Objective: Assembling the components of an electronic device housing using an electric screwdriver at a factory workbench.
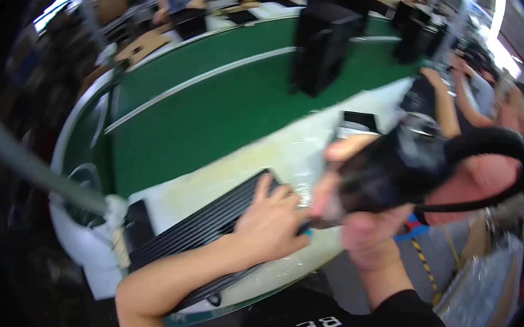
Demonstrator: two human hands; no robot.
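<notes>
A black case with a ribbed face (202, 221) lies at a slant on the pale worktop in front of me. My left hand (272, 220) rests over its right end with the fingers spread, thumb near a small blue spot. To the right, my right hand (364, 232) is raised and closed around a bulky black object (390, 170) with a thick curved loop. Motion blur hides what kind of object it is. Something skin-coloured shows inside the loop; I cannot tell what it is. Behind the right hand lies a small flat black piece (359, 120).
A green conveyor belt (198, 119) with a pale rim runs beyond the worktop (185, 193). A tall black box (324, 47) stands on the belt. A grey post (49, 166) is at left. Other people's arms (443, 99) show at right and far side. Clear plastic wrapping (480, 285) lies lower right.
</notes>
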